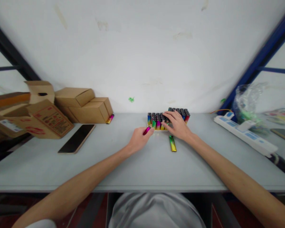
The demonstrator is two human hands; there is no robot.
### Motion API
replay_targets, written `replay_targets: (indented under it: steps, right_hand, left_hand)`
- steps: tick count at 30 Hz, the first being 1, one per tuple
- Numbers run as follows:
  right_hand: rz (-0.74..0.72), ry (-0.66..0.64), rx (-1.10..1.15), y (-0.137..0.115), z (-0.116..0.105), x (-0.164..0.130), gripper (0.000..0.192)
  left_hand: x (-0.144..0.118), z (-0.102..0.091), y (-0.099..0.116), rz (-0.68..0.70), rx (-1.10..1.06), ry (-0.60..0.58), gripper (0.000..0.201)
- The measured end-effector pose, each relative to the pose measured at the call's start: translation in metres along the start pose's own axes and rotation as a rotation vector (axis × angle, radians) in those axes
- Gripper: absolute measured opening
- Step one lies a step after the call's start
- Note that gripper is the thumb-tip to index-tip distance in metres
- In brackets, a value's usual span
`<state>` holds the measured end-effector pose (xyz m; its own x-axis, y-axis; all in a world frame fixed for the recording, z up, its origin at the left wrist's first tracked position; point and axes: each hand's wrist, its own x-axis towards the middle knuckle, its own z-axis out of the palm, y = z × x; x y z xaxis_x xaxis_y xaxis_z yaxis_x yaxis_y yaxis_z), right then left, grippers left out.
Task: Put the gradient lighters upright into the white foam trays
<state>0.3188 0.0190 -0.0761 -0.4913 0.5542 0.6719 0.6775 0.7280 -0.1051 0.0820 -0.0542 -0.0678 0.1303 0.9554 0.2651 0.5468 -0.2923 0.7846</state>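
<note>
My left hand (pixel 140 137) is closed around a shiny magenta lighter (pixel 146 130), just left of the front of a grouped set. Upright lighters (pixel 158 123) stand there in tight rows, with dark tops and coloured metallic bodies in blue, green, magenta and yellow. Over the middle of this set lies my right hand (pixel 178 126), its fingers spread and touching the tops; it hides part of the rows. More upright lighters (pixel 184 113) show behind it, to the right. A single green-and-yellow lighter (pixel 172 144) lies flat on the table below my right hand.
A dark phone (pixel 77 139) lies on the grey table (pixel 133 171) at left, near an open carton (pixel 49 118) and stacked brown boxes (pixel 85 106). Another lighter (pixel 110 118) lies by the boxes. At right are a white power strip (pixel 245 134) and clear plastic wrap (pixel 248 99).
</note>
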Motion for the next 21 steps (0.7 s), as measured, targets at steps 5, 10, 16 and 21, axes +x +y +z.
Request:
replay_targets:
  steps: [5, 10, 16, 21]
  right_hand:
    - [-0.002, -0.004, 0.006, 0.001, 0.000, 0.000, 0.048]
    - [-0.007, -0.007, -0.004, 0.000, 0.001, 0.000, 0.048]
    - [-0.003, -0.012, -0.001, 0.001, 0.001, 0.000, 0.048]
    - [0.001, -0.020, 0.000, 0.001, 0.000, 0.000, 0.048]
  left_hand:
    - [0.004, -0.004, -0.006, 0.015, -0.128, 0.004, 0.050]
    - [0.020, -0.012, -0.026, 0.060, -0.365, 0.047, 0.035]
    - [0.040, -0.014, -0.040, 0.082, -0.439, 0.106, 0.044]
    - [0.044, -0.014, -0.038, 0.156, -0.374, 0.138, 0.041]
